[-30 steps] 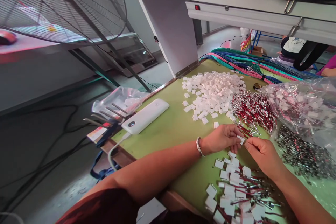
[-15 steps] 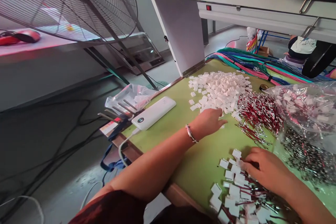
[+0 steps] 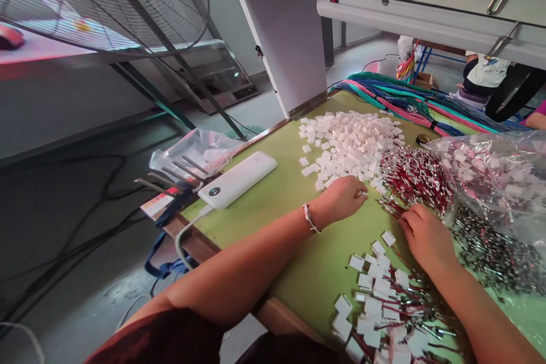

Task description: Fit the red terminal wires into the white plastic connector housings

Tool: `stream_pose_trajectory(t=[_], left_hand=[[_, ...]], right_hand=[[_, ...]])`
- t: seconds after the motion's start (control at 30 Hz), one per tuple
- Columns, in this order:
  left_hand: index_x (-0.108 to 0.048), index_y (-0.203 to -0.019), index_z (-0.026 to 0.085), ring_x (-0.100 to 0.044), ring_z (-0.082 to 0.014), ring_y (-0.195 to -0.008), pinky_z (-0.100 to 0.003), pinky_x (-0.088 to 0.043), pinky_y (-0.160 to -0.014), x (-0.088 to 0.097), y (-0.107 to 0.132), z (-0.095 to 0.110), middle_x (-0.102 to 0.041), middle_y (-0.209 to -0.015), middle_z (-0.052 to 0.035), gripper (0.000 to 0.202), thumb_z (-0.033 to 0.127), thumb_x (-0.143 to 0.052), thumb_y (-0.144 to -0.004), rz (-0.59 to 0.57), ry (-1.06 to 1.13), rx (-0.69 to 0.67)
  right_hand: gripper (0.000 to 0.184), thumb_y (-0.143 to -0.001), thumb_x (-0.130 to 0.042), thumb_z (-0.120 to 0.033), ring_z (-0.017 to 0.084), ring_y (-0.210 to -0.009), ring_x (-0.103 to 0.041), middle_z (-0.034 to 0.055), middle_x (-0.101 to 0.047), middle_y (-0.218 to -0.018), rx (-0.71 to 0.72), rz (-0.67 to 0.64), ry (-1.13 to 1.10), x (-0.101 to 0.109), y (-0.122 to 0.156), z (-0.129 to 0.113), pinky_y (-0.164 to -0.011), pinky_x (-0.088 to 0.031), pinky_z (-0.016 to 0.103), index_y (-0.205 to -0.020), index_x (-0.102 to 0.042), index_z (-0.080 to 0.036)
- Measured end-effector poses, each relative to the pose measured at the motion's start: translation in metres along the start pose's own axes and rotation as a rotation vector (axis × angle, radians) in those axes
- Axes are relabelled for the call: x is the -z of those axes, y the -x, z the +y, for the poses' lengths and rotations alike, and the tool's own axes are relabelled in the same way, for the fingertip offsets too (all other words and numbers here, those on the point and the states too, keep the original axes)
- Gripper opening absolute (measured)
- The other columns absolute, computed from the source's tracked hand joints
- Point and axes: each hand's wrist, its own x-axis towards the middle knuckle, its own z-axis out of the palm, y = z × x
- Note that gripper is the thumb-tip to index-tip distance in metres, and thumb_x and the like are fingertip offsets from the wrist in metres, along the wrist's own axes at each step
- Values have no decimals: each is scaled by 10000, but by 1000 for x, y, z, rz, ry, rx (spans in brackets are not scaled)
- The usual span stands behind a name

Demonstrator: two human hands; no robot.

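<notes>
My left hand (image 3: 341, 202) is closed, with a small white plastic connector housing (image 3: 362, 194) pinched at its fingertips, just in front of the heap of loose white housings (image 3: 356, 139). My right hand (image 3: 429, 237) has its fingers together on a short red wire (image 3: 394, 210) at the near edge of the red wire pile (image 3: 416, 176); the fingertips are partly hidden. Below it lies a group of housings with red wires attached (image 3: 379, 301), their metal ends pointing right.
A white power bank (image 3: 239, 179) with a cable lies at the table's left edge. Clear bags of parts (image 3: 503, 176) and dark-tipped wires (image 3: 495, 250) lie at the right. Long cable bundles (image 3: 384, 96) cross the back. A large fan (image 3: 140, 5) stands left; another person (image 3: 488, 74) sits beyond.
My right hand has moved up from the wired housings to the red wires, leaving one more wired housing at the group's top. My left hand has closed on a white housing.
</notes>
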Motion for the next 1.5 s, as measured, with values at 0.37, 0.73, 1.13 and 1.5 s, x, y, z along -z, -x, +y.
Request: stream_pose_trajectory(t=[0.37, 0.73, 1.13, 1.5], left_hand=[[-640, -811, 103, -552, -36, -434, -142, -429, -471, -20, 0, 10, -628, -560, 14, 125, 213, -701, -813, -202, 1308, 372], [-708, -900, 98, -656, -77, -641, -194, -517, -721, -30, 2, 4, -689, -709, -21, 190, 174, -775, -739, -247, 1468, 311], [-664, -873, 124, -627, -86, -544, -197, -449, -526, -25, 7, 13, -690, -652, -8, 310, 324, -796, -677, -259, 1182, 173], [-625, -786, 134, -621, -95, -537, -213, -458, -529, -48, 13, 23, -672, -638, -10, 290, 348, -781, -665, -383, 1228, 193]], right_hand=[[231, -947, -393, -318, 170, -581, -613, 24, -684, -715, -10, 108, -211, 7, 9, 3, -535, -376, 273, -817, -560, -224], [154, -912, -440, -248, 159, -609, -632, 11, -698, -734, 2, 96, -354, 12, 7, -3, -571, -424, 268, -880, -586, -209], [195, -908, -427, -266, 165, -568, -622, 12, -687, -665, -60, 88, -278, 14, 10, -12, -540, -373, 266, -841, -604, -220], [269, -932, -379, -233, 136, -436, -538, -19, -568, -513, 123, 87, -151, 9, 15, -14, -475, -264, 269, -715, -535, -204]])
